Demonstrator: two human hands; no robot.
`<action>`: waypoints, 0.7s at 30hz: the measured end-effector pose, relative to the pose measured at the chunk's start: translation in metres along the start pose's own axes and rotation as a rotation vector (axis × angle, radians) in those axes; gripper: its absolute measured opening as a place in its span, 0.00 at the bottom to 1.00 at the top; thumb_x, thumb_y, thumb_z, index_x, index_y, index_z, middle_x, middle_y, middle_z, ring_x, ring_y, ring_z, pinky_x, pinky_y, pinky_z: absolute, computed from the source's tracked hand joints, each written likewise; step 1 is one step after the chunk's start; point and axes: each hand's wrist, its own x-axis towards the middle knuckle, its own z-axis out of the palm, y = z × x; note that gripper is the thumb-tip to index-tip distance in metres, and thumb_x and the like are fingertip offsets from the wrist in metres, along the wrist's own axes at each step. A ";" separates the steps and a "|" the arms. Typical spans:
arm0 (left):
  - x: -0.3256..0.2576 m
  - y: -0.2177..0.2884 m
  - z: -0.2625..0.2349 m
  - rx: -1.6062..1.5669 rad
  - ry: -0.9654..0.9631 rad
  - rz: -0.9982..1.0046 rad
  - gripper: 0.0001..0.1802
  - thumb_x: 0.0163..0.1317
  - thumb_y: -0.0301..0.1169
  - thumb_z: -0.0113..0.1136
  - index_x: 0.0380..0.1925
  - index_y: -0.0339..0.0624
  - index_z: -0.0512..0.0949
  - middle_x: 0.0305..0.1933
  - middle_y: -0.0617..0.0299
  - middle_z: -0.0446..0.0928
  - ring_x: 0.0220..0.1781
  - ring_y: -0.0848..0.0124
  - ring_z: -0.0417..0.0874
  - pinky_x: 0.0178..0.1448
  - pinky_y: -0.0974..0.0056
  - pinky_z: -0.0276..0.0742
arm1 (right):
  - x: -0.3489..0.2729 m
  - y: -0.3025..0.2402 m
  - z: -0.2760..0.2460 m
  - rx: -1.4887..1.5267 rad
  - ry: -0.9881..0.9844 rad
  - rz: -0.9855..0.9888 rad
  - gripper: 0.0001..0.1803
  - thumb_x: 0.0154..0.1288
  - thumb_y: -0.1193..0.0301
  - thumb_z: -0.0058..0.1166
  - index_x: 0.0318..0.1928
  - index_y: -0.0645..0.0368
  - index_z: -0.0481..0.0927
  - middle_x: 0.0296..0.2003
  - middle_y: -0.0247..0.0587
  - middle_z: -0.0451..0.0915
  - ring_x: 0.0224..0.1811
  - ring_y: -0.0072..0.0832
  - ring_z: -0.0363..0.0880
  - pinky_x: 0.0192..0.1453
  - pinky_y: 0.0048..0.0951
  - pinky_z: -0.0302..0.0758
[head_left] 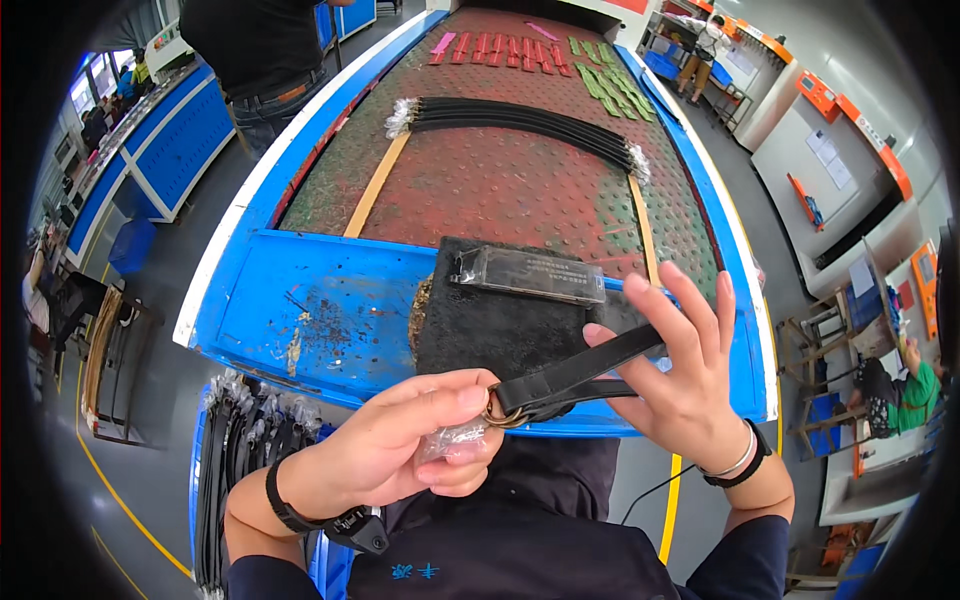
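Note:
A black leather strap (580, 367) with a brass-coloured ring (503, 412) stretches between my hands in front of the bench's near edge. My left hand (430, 425) is closed on its ring end, thumb on top, with crinkled clear plastic wrap (452, 440) under the fingers. The strap's other end, doubled back, runs into my right hand (685, 370) between thumb and fingers. The upper fingers there are stretched up and spread; part of the strap is hidden behind them. Just beyond lies a black pad (465, 340) bearing a clear-topped rectangular block (530, 275).
On the red-green studded bed (480, 190) lie black straps (520, 122) with plastic-wrapped ends, two wooden strips (378, 185), and red (505, 52) and green pieces (612, 88). A blue bin (196, 450) of wrapped straps stands at lower left. A person (255, 60) stands beyond the bench's left side.

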 end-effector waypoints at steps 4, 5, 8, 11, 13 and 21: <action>-0.002 -0.002 -0.006 -0.131 -0.052 -0.037 0.13 0.69 0.39 0.39 0.41 0.40 0.66 0.24 0.61 0.68 0.15 0.77 0.64 0.22 0.72 0.59 | 0.005 0.006 0.001 0.114 0.029 -0.114 0.11 0.39 0.68 0.62 0.29 0.49 0.81 0.49 0.33 0.72 0.50 0.32 0.71 0.60 0.46 0.61; -0.002 -0.002 -0.009 -0.158 -0.083 -0.034 0.14 0.69 0.39 0.38 0.43 0.40 0.66 0.25 0.59 0.70 0.15 0.76 0.66 0.22 0.72 0.60 | 0.010 0.005 -0.003 0.136 0.039 -0.132 0.15 0.39 0.67 0.63 0.33 0.53 0.82 0.42 0.33 0.73 0.42 0.29 0.72 0.54 0.40 0.68; -0.006 -0.002 -0.005 0.178 0.071 0.145 0.17 0.70 0.40 0.35 0.49 0.39 0.63 0.33 0.51 0.74 0.22 0.70 0.73 0.29 0.70 0.67 | 0.015 0.008 -0.011 0.295 -0.091 -0.078 0.20 0.39 0.66 0.63 0.37 0.57 0.81 0.39 0.34 0.72 0.40 0.31 0.71 0.51 0.37 0.69; -0.006 -0.011 -0.012 0.952 0.390 0.814 0.24 0.62 0.39 0.49 0.55 0.39 0.60 0.45 0.50 0.73 0.46 0.63 0.74 0.51 0.60 0.67 | 0.019 0.010 -0.018 0.338 -0.118 -0.070 0.22 0.41 0.66 0.63 0.40 0.60 0.80 0.37 0.35 0.71 0.39 0.33 0.71 0.48 0.35 0.70; -0.010 -0.012 -0.014 1.387 0.496 1.223 0.26 0.52 0.37 0.62 0.51 0.44 0.67 0.51 0.53 0.71 0.57 0.60 0.68 0.61 0.54 0.58 | 0.019 0.011 -0.020 0.341 -0.136 -0.058 0.22 0.41 0.66 0.63 0.40 0.60 0.80 0.37 0.35 0.71 0.38 0.34 0.71 0.47 0.35 0.69; -0.013 -0.009 0.001 2.289 0.388 1.005 0.16 0.39 0.33 0.69 0.31 0.48 0.76 0.51 0.51 0.71 0.52 0.57 0.74 0.62 0.47 0.57 | 0.025 0.004 -0.022 0.365 -0.171 -0.085 0.21 0.44 0.66 0.62 0.42 0.59 0.80 0.37 0.35 0.72 0.38 0.32 0.71 0.51 0.37 0.69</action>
